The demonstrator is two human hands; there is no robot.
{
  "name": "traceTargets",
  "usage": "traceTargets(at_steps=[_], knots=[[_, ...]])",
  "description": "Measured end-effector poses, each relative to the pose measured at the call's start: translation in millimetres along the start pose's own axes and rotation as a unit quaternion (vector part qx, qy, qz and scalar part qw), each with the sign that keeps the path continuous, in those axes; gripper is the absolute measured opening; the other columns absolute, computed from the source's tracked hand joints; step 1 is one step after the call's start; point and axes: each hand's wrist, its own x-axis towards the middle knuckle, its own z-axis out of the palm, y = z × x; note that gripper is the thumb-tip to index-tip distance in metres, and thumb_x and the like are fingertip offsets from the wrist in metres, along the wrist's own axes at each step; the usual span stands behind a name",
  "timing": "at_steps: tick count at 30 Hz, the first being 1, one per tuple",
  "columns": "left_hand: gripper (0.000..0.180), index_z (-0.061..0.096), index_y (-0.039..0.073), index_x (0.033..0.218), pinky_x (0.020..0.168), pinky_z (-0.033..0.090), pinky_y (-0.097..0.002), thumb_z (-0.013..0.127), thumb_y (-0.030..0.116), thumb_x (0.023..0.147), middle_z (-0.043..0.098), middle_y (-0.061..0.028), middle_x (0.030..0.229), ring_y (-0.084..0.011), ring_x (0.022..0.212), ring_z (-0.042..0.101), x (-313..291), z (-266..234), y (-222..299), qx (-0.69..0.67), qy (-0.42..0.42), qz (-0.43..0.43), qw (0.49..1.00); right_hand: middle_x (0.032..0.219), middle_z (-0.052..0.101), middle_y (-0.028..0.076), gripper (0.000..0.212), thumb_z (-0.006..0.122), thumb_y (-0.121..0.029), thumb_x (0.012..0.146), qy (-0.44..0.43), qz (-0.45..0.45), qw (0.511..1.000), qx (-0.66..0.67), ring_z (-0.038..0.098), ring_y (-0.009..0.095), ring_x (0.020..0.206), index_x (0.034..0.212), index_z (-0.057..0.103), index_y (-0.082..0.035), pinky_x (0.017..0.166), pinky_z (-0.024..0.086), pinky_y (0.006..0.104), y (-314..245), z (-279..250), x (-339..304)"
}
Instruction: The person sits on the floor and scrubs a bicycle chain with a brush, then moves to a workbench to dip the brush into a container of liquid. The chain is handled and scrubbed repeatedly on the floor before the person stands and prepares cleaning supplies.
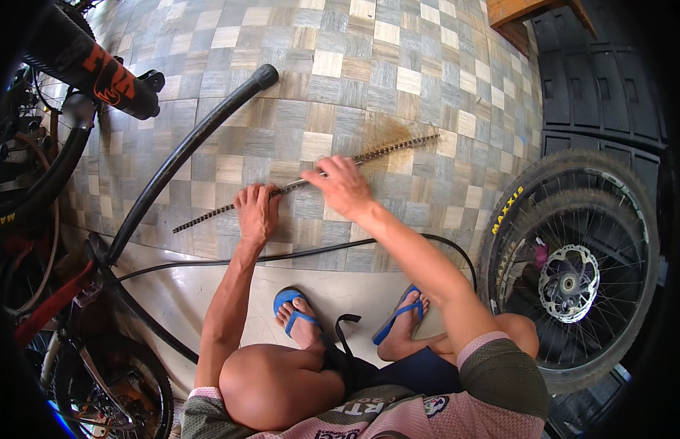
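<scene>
A bicycle chain [395,148] lies stretched in a slanting line across the checkered tile floor. My left hand [256,211] is closed over the chain left of its middle, fingertips curled onto the links. Farther right, my right hand [345,187] grips the chain too, its thumb pointing left; slight blur softens its fingers. Between the two hands a stretch of the line looks shinier, and I cannot make out why. Both ends of the chain rest on the floor beyond my hands. A brown, dusty stain [387,132] spreads around its right part.
A black tubular leg [186,150] with a rubber tip slants across the left. A black cable [318,249] runs between me and the chain. Bicycle parts [109,80] crowd the left side. Wheels with a disc rotor [568,283] lean at right, beside dark panels [600,95].
</scene>
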Motion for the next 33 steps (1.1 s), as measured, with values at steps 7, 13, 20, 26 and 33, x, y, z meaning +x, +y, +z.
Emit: traceTargets(at_steps=[7,13,20,26,33], knots=[[0.022,0.070,0.016,0.116,0.098,0.039,-0.0499,0.075,0.021,0.095,0.066,-0.0068,0.116,-0.0331,0.110,0.057,0.1,-2.5,1.8,-0.004,-0.003,-0.009,1.000,0.110,0.059,0.009,0.046,0.060,-0.055,0.105,0.100,0.191,0.974,-0.066,0.055,0.027,0.109,0.101,0.074,-0.012,0.099,0.045,0.0451,181.3,-129.1,-51.9],[0.017,0.071,0.015,0.109,0.098,0.040,-0.0510,0.076,0.022,0.095,0.065,-0.0072,0.115,-0.0332,0.110,0.058,2.0,-4.7,5.0,-0.006,0.000,-0.003,1.000,0.082,0.068,0.004,0.022,0.068,-0.027,0.106,0.105,0.287,0.890,0.338,0.064,0.019,0.088,0.097,0.083,-0.015,0.093,0.053,0.0375,82.0,-97.9,4.4],[0.016,0.071,0.015,0.109,0.098,0.041,-0.0516,0.076,0.019,0.094,0.064,-0.0068,0.115,-0.0332,0.110,0.058,-0.1,-4.4,1.6,-0.014,-0.004,-0.004,1.000,0.092,0.070,0.008,0.033,0.064,-0.042,0.108,-0.075,0.218,0.936,0.268,0.067,0.025,0.095,0.104,0.083,-0.016,0.105,0.052,0.0535,69.1,-67.8,-15.1],[0.017,0.071,0.015,0.109,0.096,0.041,-0.0505,0.077,0.018,0.093,0.065,-0.0067,0.116,-0.0328,0.109,0.058,3.0,-6.7,4.7,0.001,0.002,0.020,1.000,0.110,0.063,0.012,0.043,0.060,-0.054,0.107,0.080,0.226,0.967,-0.087,0.061,0.029,0.113,0.107,0.078,-0.015,0.103,0.052,0.0463,168.3,-148.5,-25.4],[0.018,0.070,0.015,0.109,0.096,0.041,-0.0501,0.077,0.019,0.093,0.065,-0.0066,0.117,-0.0328,0.109,0.058,1.8,-4.6,3.8,0.003,0.002,0.011,1.000,0.105,0.067,0.006,0.047,0.052,-0.055,0.110,-0.188,0.123,0.962,0.157,0.060,0.026,0.114,0.108,0.078,-0.016,0.110,0.046,0.0499,30.8,-64.5,11.9]])
